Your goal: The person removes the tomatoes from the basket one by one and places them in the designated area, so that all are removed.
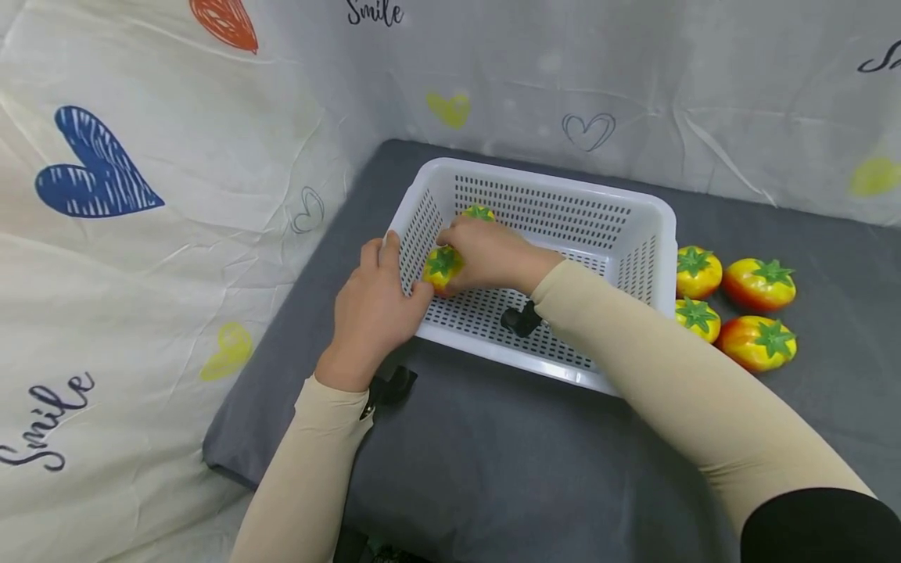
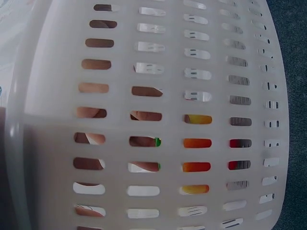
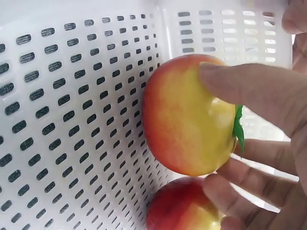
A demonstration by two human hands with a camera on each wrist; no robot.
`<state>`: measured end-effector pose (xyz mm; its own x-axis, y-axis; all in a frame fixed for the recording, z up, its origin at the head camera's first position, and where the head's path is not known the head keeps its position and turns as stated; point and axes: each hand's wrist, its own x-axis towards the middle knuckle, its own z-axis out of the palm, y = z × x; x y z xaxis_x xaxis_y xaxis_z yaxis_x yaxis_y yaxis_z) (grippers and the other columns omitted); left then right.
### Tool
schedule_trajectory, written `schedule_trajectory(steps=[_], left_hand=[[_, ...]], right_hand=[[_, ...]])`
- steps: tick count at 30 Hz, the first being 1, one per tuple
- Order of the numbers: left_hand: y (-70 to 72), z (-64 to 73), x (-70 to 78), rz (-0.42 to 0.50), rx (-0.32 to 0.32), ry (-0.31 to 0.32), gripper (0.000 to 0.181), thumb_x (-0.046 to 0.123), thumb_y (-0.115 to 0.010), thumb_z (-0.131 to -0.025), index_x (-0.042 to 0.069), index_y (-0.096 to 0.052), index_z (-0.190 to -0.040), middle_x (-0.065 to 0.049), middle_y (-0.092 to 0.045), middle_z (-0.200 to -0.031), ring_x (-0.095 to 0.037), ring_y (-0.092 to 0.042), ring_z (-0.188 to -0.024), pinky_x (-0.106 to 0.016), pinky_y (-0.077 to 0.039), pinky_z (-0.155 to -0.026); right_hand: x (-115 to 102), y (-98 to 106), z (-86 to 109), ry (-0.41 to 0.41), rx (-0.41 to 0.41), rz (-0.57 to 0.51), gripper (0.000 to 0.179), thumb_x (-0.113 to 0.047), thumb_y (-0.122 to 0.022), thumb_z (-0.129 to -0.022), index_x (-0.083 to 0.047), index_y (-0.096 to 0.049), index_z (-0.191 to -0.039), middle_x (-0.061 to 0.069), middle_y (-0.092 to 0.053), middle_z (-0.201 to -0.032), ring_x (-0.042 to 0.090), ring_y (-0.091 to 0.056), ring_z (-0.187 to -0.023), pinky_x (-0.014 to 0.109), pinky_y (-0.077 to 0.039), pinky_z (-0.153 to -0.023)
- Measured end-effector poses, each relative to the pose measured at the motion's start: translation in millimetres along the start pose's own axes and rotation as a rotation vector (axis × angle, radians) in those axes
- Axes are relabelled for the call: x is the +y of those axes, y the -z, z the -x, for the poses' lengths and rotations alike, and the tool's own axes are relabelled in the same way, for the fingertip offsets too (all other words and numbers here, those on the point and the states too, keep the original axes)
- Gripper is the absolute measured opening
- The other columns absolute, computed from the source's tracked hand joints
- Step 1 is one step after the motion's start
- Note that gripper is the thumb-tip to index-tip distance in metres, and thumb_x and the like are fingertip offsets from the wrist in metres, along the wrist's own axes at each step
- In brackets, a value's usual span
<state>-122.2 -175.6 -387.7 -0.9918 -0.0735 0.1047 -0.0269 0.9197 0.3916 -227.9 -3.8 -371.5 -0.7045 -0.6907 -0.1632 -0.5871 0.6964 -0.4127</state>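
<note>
A white perforated plastic basket [image 1: 637, 205] stands on the dark grey cloth. My left hand [image 1: 371, 313] grips its rim at the near left corner, thumb toward the inside. My right hand [image 1: 493, 254] reaches into the basket's left end. Between its thumb and fingers it holds a red-and-yellow tomato [image 3: 184, 117] with a green leafy top, low beside the basket wall. A second tomato [image 3: 180, 206] lies close by, touched or nearly touched by the fingers. In the left wrist view, bits of tomato and skin show through the slots of the basket wall [image 2: 53, 158].
Several more tomatoes [image 1: 760, 285] sit on the grey cloth [image 1: 831, 407], just right of the basket. A pale curtain [image 1: 176, 297] printed with hearts and words hangs behind and to the left. The table's left edge runs close to my left arm.
</note>
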Motion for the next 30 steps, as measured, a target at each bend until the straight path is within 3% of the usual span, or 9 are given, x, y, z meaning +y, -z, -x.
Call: schedule_trajectory(steps=[11, 19, 30], left_hand=[[1.4, 1.5, 1.8, 0.0, -0.012, 0.007, 0.081, 0.036, -0.055, -0.095, 0.0, -0.032, -0.163, -0.025, -0.04, -0.156, -0.041, -0.064, -0.097, -0.058, -0.055, -0.073], [2.0, 2.3, 3.4, 0.0, -0.017, 0.017, 0.08, 0.037, -0.056, -0.095, 0.0, -0.032, -0.163, -0.025, -0.041, -0.156, -0.041, -0.063, -0.093, -0.057, -0.055, -0.072], [3.0, 1.5, 3.5, -0.009, -0.018, 0.012, 0.079, 0.039, -0.052, -0.096, -0.001, -0.033, -0.162, -0.025, -0.041, -0.156, -0.041, -0.063, -0.095, -0.057, -0.056, -0.075]], right_hand=[[-1, 4, 4.5, 0.043, -0.004, 0.017, 0.076, -0.038, -0.089, -0.078, -0.004, -0.065, -0.141, 0.008, -0.064, -0.132, 0.022, -0.06, -0.109, 0.038, -0.051, -0.101], [2, 13, 13.7, 0.091, 0.009, -0.074, 0.073, -0.032, -0.089, -0.077, -0.001, -0.065, -0.138, 0.009, -0.064, -0.128, 0.022, -0.059, -0.109, 0.036, -0.051, -0.099], [8, 24, 36.1, 0.064, 0.035, -0.16, 0.067, -0.027, -0.09, -0.078, -0.004, -0.068, -0.137, 0.01, -0.06, -0.136, 0.025, -0.057, -0.115, 0.039, -0.051, -0.102]])
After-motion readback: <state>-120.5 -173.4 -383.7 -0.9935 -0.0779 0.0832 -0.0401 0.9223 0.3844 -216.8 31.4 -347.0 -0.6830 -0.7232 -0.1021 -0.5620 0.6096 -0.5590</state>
